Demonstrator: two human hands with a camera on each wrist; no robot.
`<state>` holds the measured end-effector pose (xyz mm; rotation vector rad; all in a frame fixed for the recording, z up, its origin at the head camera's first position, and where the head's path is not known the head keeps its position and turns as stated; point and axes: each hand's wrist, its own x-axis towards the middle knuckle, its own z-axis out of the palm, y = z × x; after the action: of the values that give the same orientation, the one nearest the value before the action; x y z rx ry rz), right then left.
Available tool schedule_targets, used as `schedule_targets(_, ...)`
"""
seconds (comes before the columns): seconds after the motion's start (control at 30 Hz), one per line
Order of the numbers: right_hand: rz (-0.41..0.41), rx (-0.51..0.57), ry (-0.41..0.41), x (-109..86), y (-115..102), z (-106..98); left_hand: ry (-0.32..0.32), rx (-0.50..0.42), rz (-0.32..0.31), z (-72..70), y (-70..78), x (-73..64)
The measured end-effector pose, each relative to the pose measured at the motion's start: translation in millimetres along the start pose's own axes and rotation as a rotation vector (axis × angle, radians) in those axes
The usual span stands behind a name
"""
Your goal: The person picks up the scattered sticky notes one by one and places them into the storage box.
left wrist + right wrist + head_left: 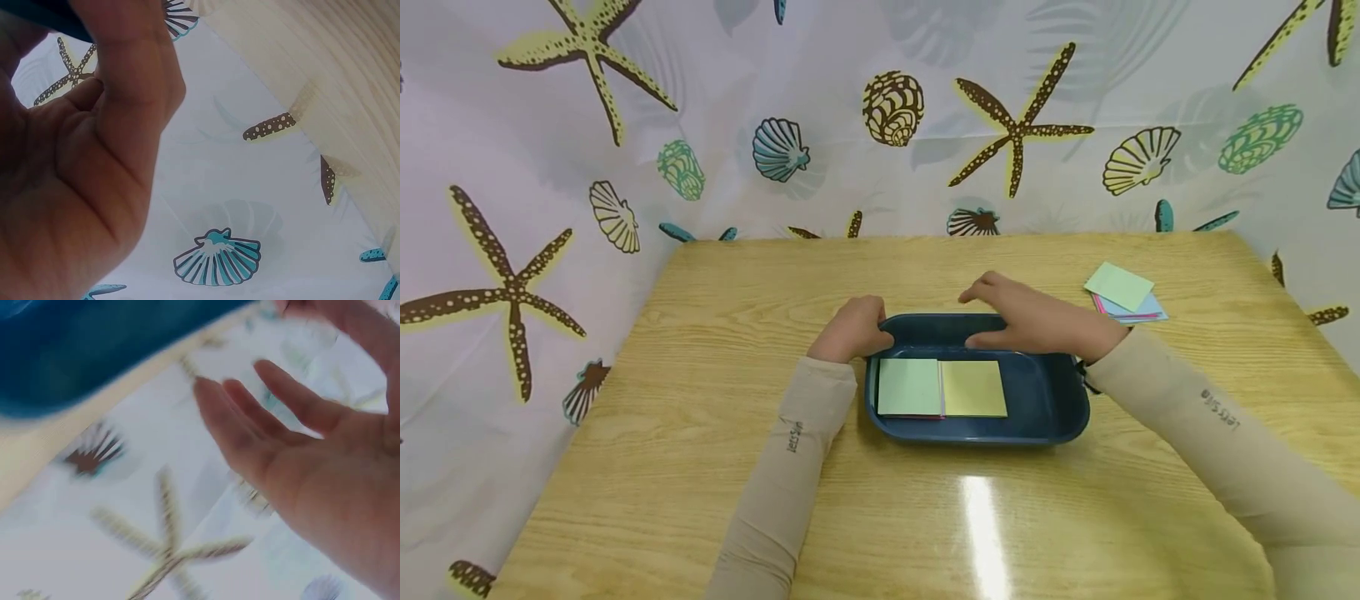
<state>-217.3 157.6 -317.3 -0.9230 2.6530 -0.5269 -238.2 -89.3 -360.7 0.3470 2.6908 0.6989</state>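
A dark blue plastic tray (1047, 392) sits on the wooden table. Side by side in it lie a pale green sticky-note stack (908, 387), with some pink at its edge, and a yellow sticky-note stack (974, 388). My left hand (852, 328) grips the tray's far left corner, thumb over the rim; the left wrist view shows its curled fingers beside the blue edge. Above the tray's far right side is my right hand (1026, 318), holding nothing. Its fingers (228, 422) are spread and loosely bent, apart from the tray in the right wrist view.
Beyond the right forearm, a loose pile of notes lies on the table (737, 333): a pale green note (1120, 286) on top, pink and blue ones (1150, 310) below. A white cloth with starfish and shells (835, 75) hangs behind the table and along its sides.
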Motion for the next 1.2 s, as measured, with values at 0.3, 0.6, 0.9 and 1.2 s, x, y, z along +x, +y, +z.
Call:
schedule_targets(0.3, 0.309, 0.049, 0.135, -23.9, 122, -22, 0.002, -0.002, -0.010, 1.3, -0.8, 0.2)
schedule_targets(0.6, 0.470, 0.033, 0.067, -47.3, 204, -14, 0.012, -0.003, 0.007, 1.4, -0.8, -0.3)
schedule_targets(0.9, 0.508, 0.046, 0.034, -48.0, 222, -13, 0.006, -0.015, 0.005, 1.4, -0.8, -0.4)
schedule_targets(1.2, 0.534, 0.053, 0.057, -50.3, 215, -13, 0.015, -0.007, 0.016, 2.3, 0.4, -1.7)
